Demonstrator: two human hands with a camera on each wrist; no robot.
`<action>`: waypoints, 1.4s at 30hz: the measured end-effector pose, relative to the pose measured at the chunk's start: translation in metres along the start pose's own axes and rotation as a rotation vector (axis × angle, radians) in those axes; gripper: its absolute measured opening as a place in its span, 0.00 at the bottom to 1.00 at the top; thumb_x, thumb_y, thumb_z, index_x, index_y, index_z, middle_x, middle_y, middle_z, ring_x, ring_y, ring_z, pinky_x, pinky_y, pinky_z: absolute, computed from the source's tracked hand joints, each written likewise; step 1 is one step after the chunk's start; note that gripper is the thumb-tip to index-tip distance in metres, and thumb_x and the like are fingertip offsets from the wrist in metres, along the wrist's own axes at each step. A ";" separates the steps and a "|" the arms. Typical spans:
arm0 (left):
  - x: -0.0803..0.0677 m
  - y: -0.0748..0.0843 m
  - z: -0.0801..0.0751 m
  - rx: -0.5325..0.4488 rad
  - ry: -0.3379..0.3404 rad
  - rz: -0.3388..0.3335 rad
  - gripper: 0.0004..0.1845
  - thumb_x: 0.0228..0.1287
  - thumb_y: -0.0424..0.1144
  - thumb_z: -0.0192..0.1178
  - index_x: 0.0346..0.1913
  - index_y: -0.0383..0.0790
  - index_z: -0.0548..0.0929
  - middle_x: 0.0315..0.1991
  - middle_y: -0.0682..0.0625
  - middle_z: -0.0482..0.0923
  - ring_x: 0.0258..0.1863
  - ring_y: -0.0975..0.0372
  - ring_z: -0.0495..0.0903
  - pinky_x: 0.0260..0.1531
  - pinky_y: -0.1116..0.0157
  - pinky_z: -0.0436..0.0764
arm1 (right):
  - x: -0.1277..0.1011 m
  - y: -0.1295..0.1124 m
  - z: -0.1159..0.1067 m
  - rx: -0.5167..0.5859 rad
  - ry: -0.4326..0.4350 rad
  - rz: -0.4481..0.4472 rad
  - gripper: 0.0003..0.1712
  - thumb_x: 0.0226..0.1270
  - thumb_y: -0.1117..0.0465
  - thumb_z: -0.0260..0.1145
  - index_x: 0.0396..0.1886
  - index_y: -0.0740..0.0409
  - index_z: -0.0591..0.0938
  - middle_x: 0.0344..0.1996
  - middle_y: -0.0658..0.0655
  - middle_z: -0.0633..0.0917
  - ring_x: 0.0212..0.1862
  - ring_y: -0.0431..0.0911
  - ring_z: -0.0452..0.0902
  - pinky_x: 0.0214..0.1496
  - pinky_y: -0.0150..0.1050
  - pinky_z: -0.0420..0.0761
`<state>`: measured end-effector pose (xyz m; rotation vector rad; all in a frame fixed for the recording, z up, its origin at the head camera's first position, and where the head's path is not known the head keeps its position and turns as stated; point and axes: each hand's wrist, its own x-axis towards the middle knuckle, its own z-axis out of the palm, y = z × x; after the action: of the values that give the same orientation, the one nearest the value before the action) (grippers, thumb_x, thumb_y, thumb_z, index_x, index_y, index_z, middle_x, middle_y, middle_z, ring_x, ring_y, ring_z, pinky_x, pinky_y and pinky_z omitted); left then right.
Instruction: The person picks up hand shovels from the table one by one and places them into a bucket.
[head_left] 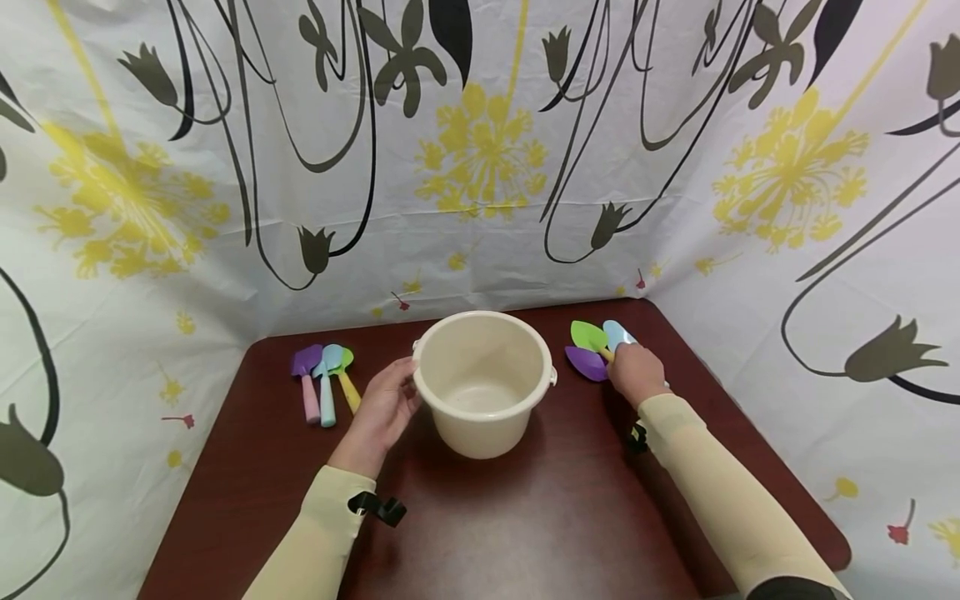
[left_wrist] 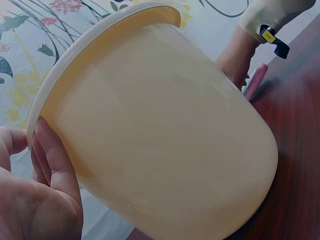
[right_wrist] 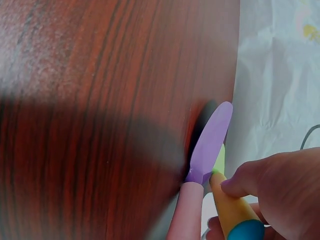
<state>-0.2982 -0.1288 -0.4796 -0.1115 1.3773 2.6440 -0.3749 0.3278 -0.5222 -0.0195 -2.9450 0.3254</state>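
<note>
Cream bucket [head_left: 482,383], round, smooth, steadied at its rim by left hand [head_left: 382,410].

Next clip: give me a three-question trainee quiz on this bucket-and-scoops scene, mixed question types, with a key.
1. True or false: the left hand rests on the cream bucket.
2. What lies inside the bucket? A) scoops B) nothing visible C) water
3. The right hand is on the scoops to which side of the bucket?

Key: 1 true; 2 B; 3 the right side. Another set of scoops lies untouched on the left.
</note>
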 end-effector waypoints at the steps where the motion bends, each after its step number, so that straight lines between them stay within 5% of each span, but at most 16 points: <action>1: 0.000 0.000 0.000 -0.001 0.002 0.000 0.13 0.84 0.38 0.62 0.61 0.35 0.86 0.55 0.43 0.82 0.48 0.57 0.82 0.41 0.69 0.87 | 0.000 0.000 0.000 0.005 0.004 0.004 0.12 0.72 0.63 0.67 0.31 0.68 0.79 0.28 0.67 0.82 0.30 0.64 0.80 0.31 0.63 0.83; 20: 0.000 -0.001 0.002 0.005 0.012 0.008 0.15 0.85 0.37 0.61 0.64 0.31 0.82 0.56 0.41 0.82 0.48 0.57 0.83 0.41 0.69 0.87 | 0.009 0.004 -0.002 0.106 0.017 0.076 0.13 0.75 0.61 0.66 0.39 0.71 0.81 0.36 0.70 0.81 0.37 0.65 0.82 0.40 0.62 0.84; 33: -0.002 -0.001 0.005 0.002 0.019 0.011 0.14 0.85 0.37 0.61 0.63 0.33 0.84 0.56 0.40 0.83 0.48 0.57 0.82 0.41 0.69 0.86 | 0.010 0.004 -0.007 0.178 0.054 0.041 0.14 0.76 0.60 0.65 0.33 0.67 0.84 0.32 0.68 0.83 0.32 0.60 0.81 0.36 0.58 0.84; 42: -0.001 -0.001 0.004 -0.013 0.013 0.007 0.11 0.85 0.37 0.61 0.60 0.35 0.85 0.53 0.42 0.84 0.45 0.58 0.82 0.40 0.69 0.86 | 0.005 0.004 -0.015 0.418 -0.012 0.135 0.22 0.81 0.58 0.65 0.61 0.73 0.84 0.55 0.75 0.86 0.53 0.68 0.85 0.55 0.58 0.89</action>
<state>-0.2965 -0.1254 -0.4784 -0.1259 1.3678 2.6629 -0.3769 0.3348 -0.5075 -0.1609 -2.8304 0.9533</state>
